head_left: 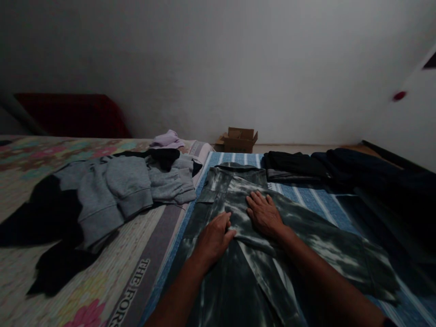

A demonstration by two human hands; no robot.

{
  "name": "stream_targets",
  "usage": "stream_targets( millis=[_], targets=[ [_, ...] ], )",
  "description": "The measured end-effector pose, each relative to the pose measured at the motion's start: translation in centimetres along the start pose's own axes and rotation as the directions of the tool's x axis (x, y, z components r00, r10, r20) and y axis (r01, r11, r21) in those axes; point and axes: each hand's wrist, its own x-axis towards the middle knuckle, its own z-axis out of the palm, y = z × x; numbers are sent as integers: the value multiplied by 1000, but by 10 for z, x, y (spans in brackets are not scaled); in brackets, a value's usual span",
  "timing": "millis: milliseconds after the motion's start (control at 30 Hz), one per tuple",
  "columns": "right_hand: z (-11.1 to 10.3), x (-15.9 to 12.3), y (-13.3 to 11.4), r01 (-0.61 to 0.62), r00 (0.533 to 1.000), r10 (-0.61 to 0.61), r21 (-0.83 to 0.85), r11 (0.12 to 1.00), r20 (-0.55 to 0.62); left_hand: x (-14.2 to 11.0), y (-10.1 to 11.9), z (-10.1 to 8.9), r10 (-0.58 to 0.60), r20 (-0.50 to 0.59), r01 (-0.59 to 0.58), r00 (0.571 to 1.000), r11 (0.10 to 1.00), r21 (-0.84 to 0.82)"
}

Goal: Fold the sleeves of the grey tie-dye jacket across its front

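Observation:
A grey-green tie-dye shirt (238,190) lies spread on a blue striped sheet (313,200), collar pointing away from me. My right hand (264,213) lies flat on a folded sleeve, fingers stretched out. My left hand (214,238) rests just to its left, with its fingers curled on the sleeve's edge, pinching the cloth.
A heap of grey and black clothes (112,195) lies on a floral mattress (41,159) to the left, with a lilac garment (166,138) behind it. Folded dark clothes (296,165) sit at the far right. A cardboard box (238,140) stands by the wall.

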Motion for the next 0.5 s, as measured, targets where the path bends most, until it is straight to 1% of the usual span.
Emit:
stream_targets(
  millis=[133, 233, 367, 500],
  targets=[
    [-1, 1, 6, -66, 998, 66, 6, 998, -14, 1, 2, -1, -14, -18, 14, 1000, 1000, -3],
    [-2, 2, 5, -80, 996, 81, 30, 996, -33, 2, 3, -1, -11, -34, 11, 999, 1000, 1],
    [-7, 4, 4, -94, 996, 93, 67, 993, 8, 3, 1, 1, 40, -41, -40, 998, 999, 1],
    [-8, 6, 5, -97, 995, 95, 107, 990, 20, 3, 0, 1, 49, -30, -48, 998, 999, 7]
  ],
)
